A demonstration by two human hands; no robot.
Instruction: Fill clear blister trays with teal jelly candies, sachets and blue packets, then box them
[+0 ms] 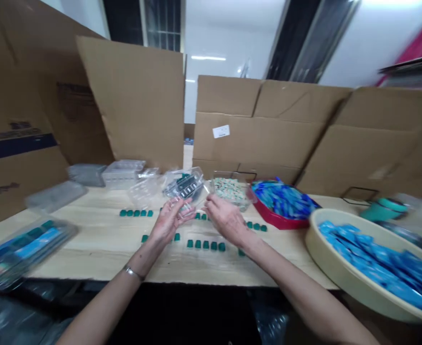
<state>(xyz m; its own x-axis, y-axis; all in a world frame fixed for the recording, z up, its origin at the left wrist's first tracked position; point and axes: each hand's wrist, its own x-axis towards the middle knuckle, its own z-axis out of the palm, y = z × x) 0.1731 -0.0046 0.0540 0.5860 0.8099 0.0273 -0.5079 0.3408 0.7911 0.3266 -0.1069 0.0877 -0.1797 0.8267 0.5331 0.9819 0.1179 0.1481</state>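
My left hand (167, 221) and my right hand (225, 218) are raised over the table, both gripping a clear plastic clamshell case (185, 186) with dark and green parts inside. The left fingers pinch its lower left edge; the right fingers close on its right side. Below the hands, small green caps (205, 245) lie in rows on the pale wooden table (99, 249). A bracelet sits on my left wrist.
A cream bowl (340, 268) of blue packets is at the right, a red tray (279, 220) of blue packets behind it. A clear tub of small pale pieces (230, 190), stacked clear cases (122, 172), a filled tray at left (20, 251). Cardboard walls (261, 129) ring the table.
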